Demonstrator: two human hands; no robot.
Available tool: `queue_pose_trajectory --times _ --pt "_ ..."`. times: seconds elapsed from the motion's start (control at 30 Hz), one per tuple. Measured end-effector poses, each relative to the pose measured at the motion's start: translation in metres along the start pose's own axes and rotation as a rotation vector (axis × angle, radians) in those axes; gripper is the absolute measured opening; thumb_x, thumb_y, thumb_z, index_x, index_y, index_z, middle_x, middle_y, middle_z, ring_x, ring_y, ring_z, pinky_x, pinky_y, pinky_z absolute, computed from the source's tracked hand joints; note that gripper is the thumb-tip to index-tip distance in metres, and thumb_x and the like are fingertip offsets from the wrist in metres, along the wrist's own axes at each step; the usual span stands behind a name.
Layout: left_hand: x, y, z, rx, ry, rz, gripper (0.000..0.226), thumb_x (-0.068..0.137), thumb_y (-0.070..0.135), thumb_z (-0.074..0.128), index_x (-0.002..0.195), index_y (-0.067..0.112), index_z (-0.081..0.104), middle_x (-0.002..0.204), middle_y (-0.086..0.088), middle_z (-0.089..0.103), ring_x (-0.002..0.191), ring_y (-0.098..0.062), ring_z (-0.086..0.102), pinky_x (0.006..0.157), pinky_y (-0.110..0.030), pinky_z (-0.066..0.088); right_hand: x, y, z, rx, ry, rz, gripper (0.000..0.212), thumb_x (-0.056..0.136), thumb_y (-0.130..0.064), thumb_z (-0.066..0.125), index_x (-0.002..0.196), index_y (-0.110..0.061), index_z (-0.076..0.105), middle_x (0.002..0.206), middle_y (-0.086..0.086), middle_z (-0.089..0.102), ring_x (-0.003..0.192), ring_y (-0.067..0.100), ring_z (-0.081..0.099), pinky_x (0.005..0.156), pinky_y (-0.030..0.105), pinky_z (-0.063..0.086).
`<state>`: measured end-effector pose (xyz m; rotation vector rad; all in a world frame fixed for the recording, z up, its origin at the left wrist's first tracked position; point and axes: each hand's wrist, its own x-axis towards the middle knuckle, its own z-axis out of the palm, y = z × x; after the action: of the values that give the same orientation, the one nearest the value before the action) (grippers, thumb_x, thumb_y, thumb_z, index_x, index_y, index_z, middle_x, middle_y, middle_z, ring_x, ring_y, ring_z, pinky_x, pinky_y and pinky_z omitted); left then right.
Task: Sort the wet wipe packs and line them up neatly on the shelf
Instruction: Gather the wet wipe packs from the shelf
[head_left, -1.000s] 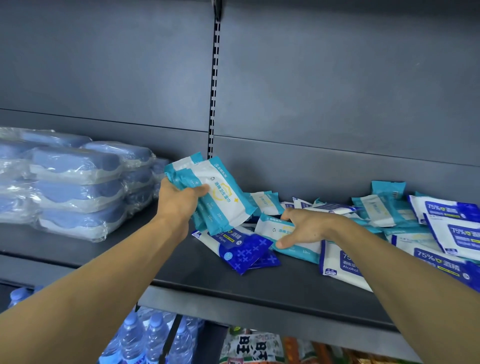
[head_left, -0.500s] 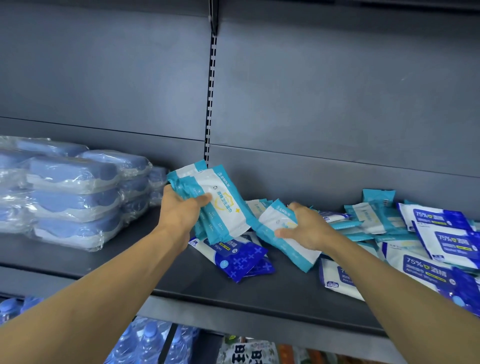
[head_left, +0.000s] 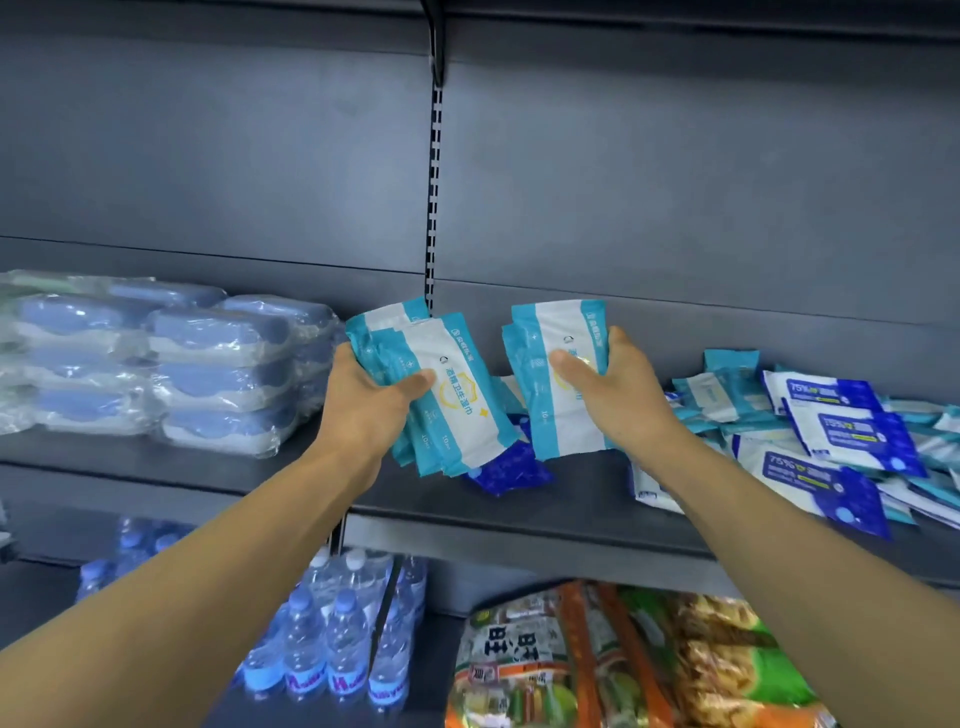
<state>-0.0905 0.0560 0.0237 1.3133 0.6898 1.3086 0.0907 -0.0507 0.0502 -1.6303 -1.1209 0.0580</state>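
Note:
My left hand (head_left: 374, 397) grips a stack of teal-and-white wet wipe packs (head_left: 447, 395), held tilted above the dark shelf (head_left: 260, 467). My right hand (head_left: 618, 395) holds another teal-and-white pack (head_left: 550, 364) upright just to the right of that stack, thumb across its front. Under them lies a dark blue pack (head_left: 511, 470). A loose heap of blue-and-white alcohol wipe packs (head_left: 852, 431) and teal packs (head_left: 722, 400) covers the shelf's right part.
Stacked blue-lidded wipe tubs in clear wrap (head_left: 171, 364) fill the shelf's left side. A slotted upright (head_left: 434, 197) runs up the grey back panel. Below the shelf stand water bottles (head_left: 332, 639) and snack bags (head_left: 634, 660).
My right hand has lifted a teal pack off the heap and raised it upright beside the stack in my left hand. The left hand has stayed nearly in place.

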Motion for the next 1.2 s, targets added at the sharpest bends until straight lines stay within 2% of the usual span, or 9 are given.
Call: queue_pose_trajectory --times 0.17,0.3,0.5,0.63,0.8,0.87,0.97,1.07,1.2 --pt "-0.067 0.006 -0.029 -0.013 0.040 -0.036 0.045 0.080 -0.002 0.070 0.115 0.011 0.046 0.101 0.003 0.066 0.085 -0.008 0.066 0.059 -0.018 0.055 -0.065 -0.015 0.002 0.150 -0.132 0.054 0.016 0.087 -0.031 0.065 0.098 -0.023 0.056 0.100 -0.003 0.067 0.091 0.014 0.066 0.082 0.036 0.055" --pt "-0.130 -0.015 -0.055 0.018 0.079 -0.125 0.046 0.080 -0.004 0.069 0.119 0.008 0.047 0.103 0.000 0.068 0.086 -0.011 0.068 0.064 -0.023 0.055 -0.121 -0.007 0.013 0.222 -0.299 0.081 0.012 0.088 -0.023 0.065 0.097 -0.024 0.057 0.096 -0.008 0.067 0.083 0.004 0.064 0.068 0.020 0.053" --pt "-0.220 -0.075 -0.083 0.050 0.206 -0.314 0.029 0.081 -0.002 0.069 0.093 0.019 0.053 0.086 0.008 0.066 0.076 -0.009 0.065 0.057 -0.022 0.049 -0.206 0.042 0.038 0.193 -0.552 0.191 0.018 0.088 -0.021 0.065 0.104 -0.015 0.059 0.097 -0.002 0.069 0.082 0.012 0.066 0.069 0.024 0.054" --pt "-0.275 -0.130 -0.107 0.098 0.295 -0.459 0.040 0.080 0.001 0.072 0.115 0.007 0.053 0.103 -0.007 0.068 0.089 -0.023 0.067 0.068 -0.037 0.053 -0.265 0.086 0.060 0.140 -0.678 0.262 0.017 0.083 -0.026 0.069 0.095 -0.016 0.064 0.093 0.003 0.072 0.084 0.020 0.068 0.076 0.041 0.054" --pt "-0.335 -0.198 -0.139 0.171 0.393 -0.591 0.044 0.074 -0.006 0.074 0.112 0.003 0.053 0.095 -0.006 0.068 0.079 -0.019 0.066 0.063 -0.030 0.052 -0.335 0.147 0.091 0.133 -0.799 0.373 0.014 0.081 -0.028 0.071 0.086 -0.021 0.060 0.087 -0.001 0.070 0.072 0.003 0.065 0.069 0.025 0.053" --pt "-0.353 -0.225 -0.153 0.183 0.440 -0.641 0.047 0.074 -0.007 0.073 0.114 0.004 0.051 0.097 -0.006 0.067 0.079 -0.018 0.065 0.064 -0.029 0.053 -0.361 0.176 0.105 0.066 -0.815 0.400 0.028 0.076 -0.035 0.070 0.096 -0.020 0.059 0.094 -0.003 0.069 0.085 0.012 0.066 0.077 0.033 0.054" --pt "-0.376 -0.267 -0.177 0.218 0.481 -0.733 0.046 0.076 -0.005 0.073 0.112 0.010 0.048 0.099 -0.003 0.065 0.084 -0.019 0.065 0.068 -0.033 0.053 -0.400 0.219 0.131 -0.012 -0.869 0.421 0.021 0.085 -0.023 0.063 0.103 -0.015 0.054 0.097 -0.003 0.065 0.088 0.013 0.062 0.076 0.025 0.049" --pt "-0.395 -0.313 -0.202 0.284 0.514 -0.800 0.045 0.077 -0.005 0.071 0.108 0.015 0.046 0.097 -0.001 0.063 0.087 -0.021 0.063 0.073 -0.036 0.052 -0.434 0.260 0.160 -0.110 -0.902 0.509 0.020 0.089 -0.012 0.052 0.108 -0.011 0.046 0.099 0.003 0.058 0.083 0.016 0.056 0.066 0.024 0.042" --pt "-0.414 -0.374 -0.236 0.339 0.527 -0.899 0.044 0.080 0.000 0.070 0.109 0.017 0.042 0.104 -0.003 0.061 0.087 -0.021 0.062 0.075 -0.037 0.052 -0.476 0.320 0.198 -0.298 -0.964 0.468 0.017 0.092 -0.009 0.045 0.109 -0.009 0.040 0.099 0.008 0.052 0.088 0.025 0.053 0.059 0.026 0.034"
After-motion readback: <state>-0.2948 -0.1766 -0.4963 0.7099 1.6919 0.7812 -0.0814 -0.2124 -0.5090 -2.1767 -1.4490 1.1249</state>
